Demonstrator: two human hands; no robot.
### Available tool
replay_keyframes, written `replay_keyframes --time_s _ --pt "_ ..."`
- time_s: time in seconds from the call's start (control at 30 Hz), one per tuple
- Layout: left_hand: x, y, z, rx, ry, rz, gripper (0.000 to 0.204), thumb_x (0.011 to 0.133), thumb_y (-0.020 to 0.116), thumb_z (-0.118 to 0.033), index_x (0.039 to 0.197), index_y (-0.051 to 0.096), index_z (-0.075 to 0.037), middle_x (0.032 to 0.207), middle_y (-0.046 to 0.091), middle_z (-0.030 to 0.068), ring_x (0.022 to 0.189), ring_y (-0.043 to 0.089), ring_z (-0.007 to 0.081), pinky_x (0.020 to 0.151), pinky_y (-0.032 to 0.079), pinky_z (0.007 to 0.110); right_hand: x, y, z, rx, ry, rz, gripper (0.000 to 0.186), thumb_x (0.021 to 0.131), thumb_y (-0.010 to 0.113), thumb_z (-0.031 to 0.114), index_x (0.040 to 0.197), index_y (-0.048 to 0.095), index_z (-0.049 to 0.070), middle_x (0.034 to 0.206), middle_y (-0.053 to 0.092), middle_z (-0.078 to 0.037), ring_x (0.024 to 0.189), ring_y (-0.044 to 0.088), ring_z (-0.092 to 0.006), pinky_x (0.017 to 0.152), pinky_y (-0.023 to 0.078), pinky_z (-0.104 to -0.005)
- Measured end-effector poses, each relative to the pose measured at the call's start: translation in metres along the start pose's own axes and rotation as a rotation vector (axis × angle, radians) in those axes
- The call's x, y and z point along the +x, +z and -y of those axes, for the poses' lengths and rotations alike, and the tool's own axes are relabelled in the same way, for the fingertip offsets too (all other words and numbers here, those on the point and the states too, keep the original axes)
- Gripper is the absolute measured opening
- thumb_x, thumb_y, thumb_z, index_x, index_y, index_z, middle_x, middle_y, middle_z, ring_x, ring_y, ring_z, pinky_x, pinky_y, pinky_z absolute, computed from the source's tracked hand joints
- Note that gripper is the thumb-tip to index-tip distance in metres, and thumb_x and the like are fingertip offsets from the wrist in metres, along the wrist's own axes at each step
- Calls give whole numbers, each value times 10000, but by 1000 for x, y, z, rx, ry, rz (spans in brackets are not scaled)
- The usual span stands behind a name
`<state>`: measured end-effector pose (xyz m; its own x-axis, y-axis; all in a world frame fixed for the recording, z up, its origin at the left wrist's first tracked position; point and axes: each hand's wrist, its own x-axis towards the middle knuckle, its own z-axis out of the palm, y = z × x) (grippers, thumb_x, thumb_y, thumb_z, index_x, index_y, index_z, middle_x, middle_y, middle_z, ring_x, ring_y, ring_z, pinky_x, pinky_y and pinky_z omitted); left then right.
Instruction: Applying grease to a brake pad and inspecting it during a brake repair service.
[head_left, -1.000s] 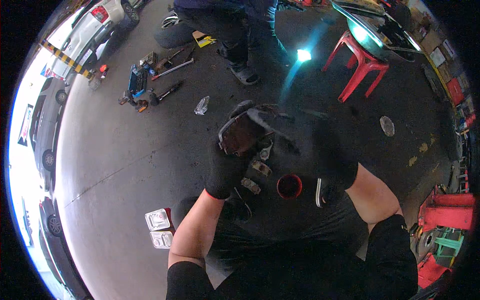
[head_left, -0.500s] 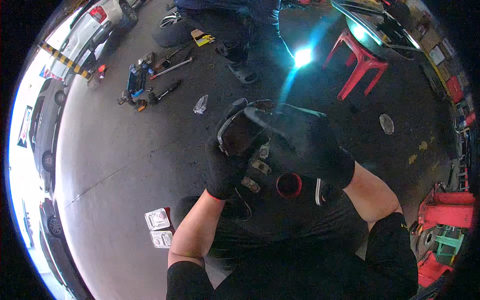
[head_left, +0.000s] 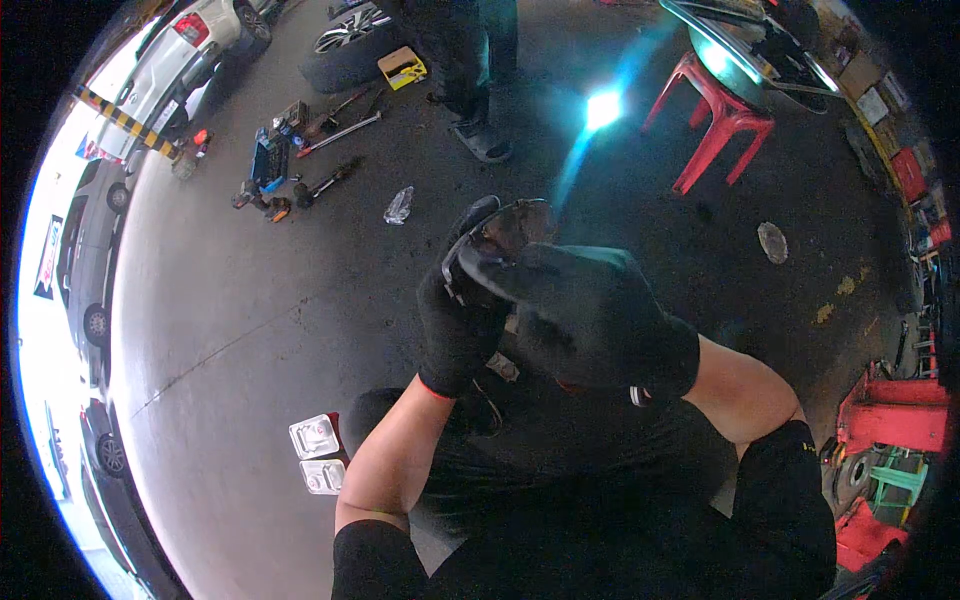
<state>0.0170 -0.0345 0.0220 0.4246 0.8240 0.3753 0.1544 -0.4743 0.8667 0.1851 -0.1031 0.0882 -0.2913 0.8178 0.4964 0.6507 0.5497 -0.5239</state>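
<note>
My left hand [head_left: 455, 325], in a black glove with a red cuff edge, grips a brake pad [head_left: 523, 224] from its left side. The pad is a dark, brownish flat piece with a shiny metal strip along its edge. My right hand [head_left: 600, 315], also in a black glove, lies across the near part of the pad with its fingers curled together. Whatever those fingers may hold is hidden. Under my hands, a small rectangular metal-looking part [head_left: 503, 367] shows in part.
A co-worker's legs [head_left: 470, 80] stand ahead, beside a wheel [head_left: 350, 50] and a yellow box [head_left: 402, 67]. Tools and a blue tray [head_left: 268, 160] lie ahead left. A bright lamp [head_left: 604, 110] shines near a red stool [head_left: 710, 115]. White plastic packs [head_left: 315, 438] lie at left.
My right hand has moved left and closer in over the brake pad, now covering the red-rimmed container below. The pad appears tilted differently. The co-worker's body has risen, uncovering the wheel.
</note>
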Motion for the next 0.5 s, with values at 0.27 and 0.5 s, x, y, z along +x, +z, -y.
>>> replay_keyframes --time_s 0.27,0.5 --pt "1 1 -3 -195 -30 -31 656 768 734 40 1382 513 -33 1341 578 118 1198 567 197 1032 452 352 3 -2 -7 -120 -92 -41 592 737 700 175 1320 606 129 1013 660 -153 804 663 -331 705 538 -427" --pt "5 -8 19 -255 -97 -1 665 783 750 5 1392 484 -35 1311 590 120 1181 577 202 1015 470 361 6 -16 -16 -141 44 -126 488 760 701 176 1244 652 135 1101 677 -146 862 684 -337 739 556 -417"
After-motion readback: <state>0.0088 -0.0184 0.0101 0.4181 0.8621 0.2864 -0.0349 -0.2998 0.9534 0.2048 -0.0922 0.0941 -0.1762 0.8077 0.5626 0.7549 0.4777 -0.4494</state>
